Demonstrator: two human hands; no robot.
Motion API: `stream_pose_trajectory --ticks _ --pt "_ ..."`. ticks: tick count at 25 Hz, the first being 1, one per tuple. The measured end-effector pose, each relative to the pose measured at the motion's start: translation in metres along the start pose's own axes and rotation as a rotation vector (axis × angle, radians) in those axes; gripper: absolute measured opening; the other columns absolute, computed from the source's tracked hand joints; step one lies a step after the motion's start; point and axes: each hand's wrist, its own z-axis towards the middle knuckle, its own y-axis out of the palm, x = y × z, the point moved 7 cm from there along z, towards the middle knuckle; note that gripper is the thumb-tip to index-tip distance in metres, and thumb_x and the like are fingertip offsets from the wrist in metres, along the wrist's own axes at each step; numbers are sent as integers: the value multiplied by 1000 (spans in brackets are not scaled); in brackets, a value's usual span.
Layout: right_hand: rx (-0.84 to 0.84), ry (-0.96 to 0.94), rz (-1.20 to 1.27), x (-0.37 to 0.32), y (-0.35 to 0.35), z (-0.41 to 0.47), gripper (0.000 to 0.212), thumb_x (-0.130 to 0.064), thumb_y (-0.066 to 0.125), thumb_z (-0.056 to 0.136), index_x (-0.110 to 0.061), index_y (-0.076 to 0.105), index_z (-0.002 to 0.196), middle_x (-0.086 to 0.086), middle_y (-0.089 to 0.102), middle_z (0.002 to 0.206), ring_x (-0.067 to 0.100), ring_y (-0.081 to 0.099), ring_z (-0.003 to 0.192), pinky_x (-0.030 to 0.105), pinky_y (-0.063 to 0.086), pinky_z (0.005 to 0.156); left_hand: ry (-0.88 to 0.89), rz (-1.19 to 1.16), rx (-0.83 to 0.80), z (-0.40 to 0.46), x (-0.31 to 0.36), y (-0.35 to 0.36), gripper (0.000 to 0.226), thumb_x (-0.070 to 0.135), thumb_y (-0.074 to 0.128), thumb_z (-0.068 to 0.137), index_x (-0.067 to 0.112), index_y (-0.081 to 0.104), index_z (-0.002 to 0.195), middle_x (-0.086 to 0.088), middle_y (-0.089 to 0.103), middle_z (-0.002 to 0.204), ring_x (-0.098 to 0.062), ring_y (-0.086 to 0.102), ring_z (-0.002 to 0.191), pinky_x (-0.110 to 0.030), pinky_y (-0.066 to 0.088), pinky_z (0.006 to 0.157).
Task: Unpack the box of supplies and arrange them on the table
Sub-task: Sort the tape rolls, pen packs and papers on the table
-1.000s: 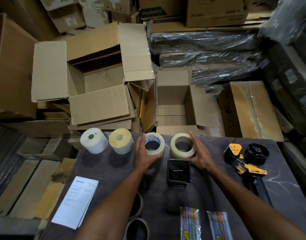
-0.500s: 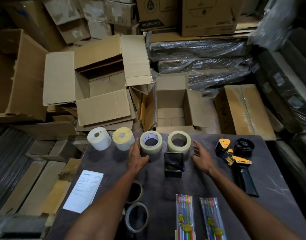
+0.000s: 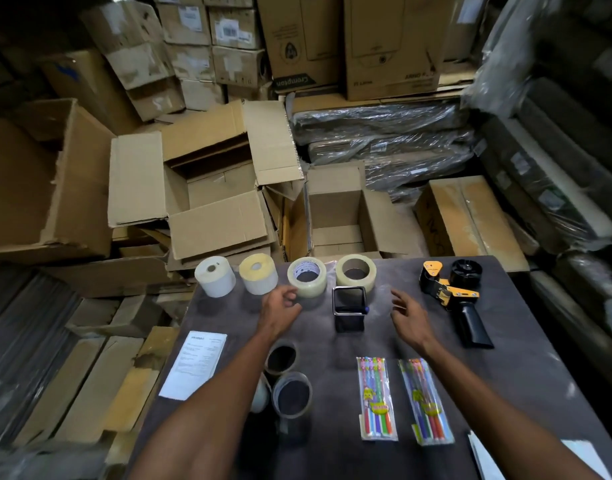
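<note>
Table [image 3: 526,382] edge seen running along the far side, where four rolls are lined up close to it: a white label roll [image 3: 215,276], a yellowish label roll [image 3: 258,274], a clear tape roll [image 3: 307,277] and a tan tape roll [image 3: 356,270]. Bare dark surface is left between the two hands and to the right of the pen packs.

Left hand [image 3: 280,308] is held just beside the clear tape roll, fingers loosely curled, nothing gripped. Right hand [image 3: 406,315] is spread and relaxed over the surface, apart from everything.

Counted on the table: four rolls in the row, two more tape rolls [image 3: 290,393] partly hidden by the left forearm, one black square holder [image 3: 349,308], one tape dispenser [image 3: 451,296], two pen packs [image 3: 377,398], one printed sheet [image 3: 193,363] at the left edge.

Small open box [image 3: 335,209] stands on the floor just past the far edge; stacked cartons crowd the room beyond
</note>
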Motion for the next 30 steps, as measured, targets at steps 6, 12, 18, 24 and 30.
stream_pose_trajectory --ticks 6,12,18,24,30 --pt "103 9 18 -9 13 -66 51 8 51 88 -2 52 139 10 60 128 23 58 120 33 47 100 56 -60 -89 -49 6 -24 27 7 61 80 19 74 100 1 73 84 -7 62 70 -25 56 72" --pt "77 12 58 -14 43 -135 49 7 52 87 -5 56 135 14 65 124 25 62 113 46 50 101 131 -168 -76 -120 16 -38 22 8 61 84 24 75 91 8 72 75 -5 61 63 -25 55 68" --pt "90 33 113 -9 60 -207 43 1 52 88 -19 60 125 5 66 113 20 64 103 43 54 94 137 -253 -172 -197 15 -7 20 11 63 80 26 73 88 2 73 75 -10 65 64 -24 53 67" --pt "115 68 128 32 53 -255 43 -6 56 83 -17 61 124 7 69 111 19 66 101 45 56 91 84 -326 -313 -255 -3 58 17 6 64 78 15 72 91 2 66 64 -5 55 55 -19 43 55" --pt "144 197 112 68 22 -293 40 -2 55 86 -19 63 121 3 71 111 18 68 100 44 56 92 55 -309 -394 -286 -16 115 18 8 69 77 24 72 85 6 68 59 -6 61 55 -19 47 56"
